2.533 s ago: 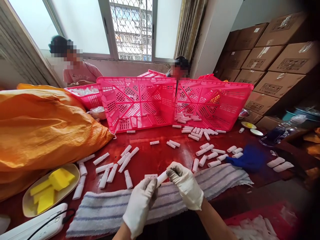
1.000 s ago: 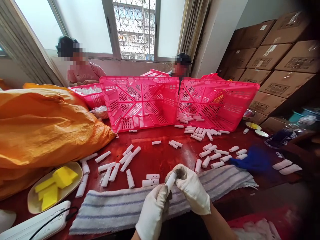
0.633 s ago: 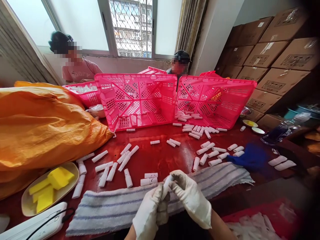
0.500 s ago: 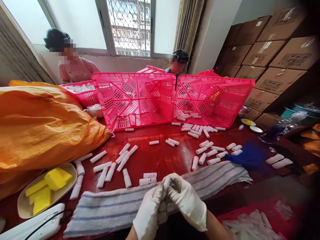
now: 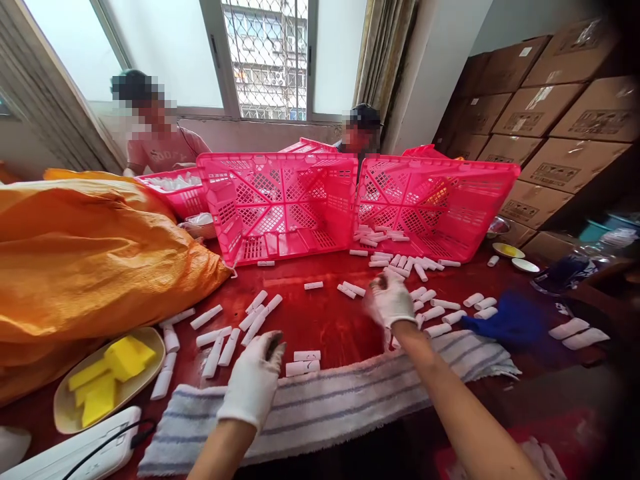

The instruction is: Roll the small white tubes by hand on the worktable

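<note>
Both of my hands wear white gloves with dark-smudged fingertips. My left hand (image 5: 255, 377) is low over the front of the table at the striped towel (image 5: 340, 407), its fingers curled downward; anything inside them is hidden. Just right of it lie two short white cloth rolls (image 5: 303, 367) with thin dark marks. My right hand (image 5: 393, 300) is stretched forward at the edge of a group of white rolls (image 5: 434, 313). Its fingers bend inward and are partly blurred, so I cannot make out whether they hold a roll.
Two pink crates (image 5: 280, 257) (image 5: 465, 247) lie on their sides at the back. On the left are an orange sack (image 5: 100, 260), a dish (image 5: 159, 363) of yellow sponges and a white power strip (image 5: 85, 447). A blue cloth (image 5: 515, 320) lies right. Two people sit across the table.
My hands have parted from over the towel, where they held a white roll together. The right moved forward and right to the rolls; the left moved left to where a roll lay.
</note>
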Demonstrator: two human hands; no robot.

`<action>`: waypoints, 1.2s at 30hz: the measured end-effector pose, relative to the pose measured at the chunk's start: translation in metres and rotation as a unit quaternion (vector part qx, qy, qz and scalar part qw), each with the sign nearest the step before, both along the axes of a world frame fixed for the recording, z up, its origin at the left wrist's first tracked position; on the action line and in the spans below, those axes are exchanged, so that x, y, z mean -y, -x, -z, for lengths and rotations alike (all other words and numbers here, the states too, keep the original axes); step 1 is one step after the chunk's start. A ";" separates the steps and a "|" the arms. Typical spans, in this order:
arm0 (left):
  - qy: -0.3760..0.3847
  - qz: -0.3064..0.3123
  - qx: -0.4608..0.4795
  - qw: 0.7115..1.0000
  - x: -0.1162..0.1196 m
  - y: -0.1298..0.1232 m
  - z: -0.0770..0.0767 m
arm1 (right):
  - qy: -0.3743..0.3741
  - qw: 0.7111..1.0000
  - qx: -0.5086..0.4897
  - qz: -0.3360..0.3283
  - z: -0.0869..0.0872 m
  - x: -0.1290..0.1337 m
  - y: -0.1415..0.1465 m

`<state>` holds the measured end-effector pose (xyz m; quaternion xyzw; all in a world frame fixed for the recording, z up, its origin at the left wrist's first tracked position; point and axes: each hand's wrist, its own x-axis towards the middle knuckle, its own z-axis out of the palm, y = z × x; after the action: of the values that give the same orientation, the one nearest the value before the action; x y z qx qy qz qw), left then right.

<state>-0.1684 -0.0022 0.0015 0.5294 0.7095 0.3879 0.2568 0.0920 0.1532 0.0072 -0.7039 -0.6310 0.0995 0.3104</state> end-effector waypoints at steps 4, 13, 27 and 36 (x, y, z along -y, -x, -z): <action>-0.001 0.024 -0.156 0.987 -0.016 0.020 -0.002 | 0.051 0.992 0.041 -0.109 0.020 -0.012 0.036; 0.011 0.138 -0.287 0.948 0.012 0.046 -0.005 | 0.047 0.980 -0.059 -0.185 0.044 -0.012 0.043; -0.053 0.027 0.193 0.979 0.000 0.003 -0.002 | 0.109 0.759 -0.585 -0.265 0.006 0.112 0.069; 0.011 -0.067 0.658 0.750 0.018 -0.051 -0.021 | 0.023 0.744 -0.631 -0.217 -0.009 0.121 0.087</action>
<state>-0.1176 -0.0206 0.0222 0.0921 0.4031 0.6485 0.6391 0.0047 0.0319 0.0161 -0.3313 -0.4239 0.6006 0.5915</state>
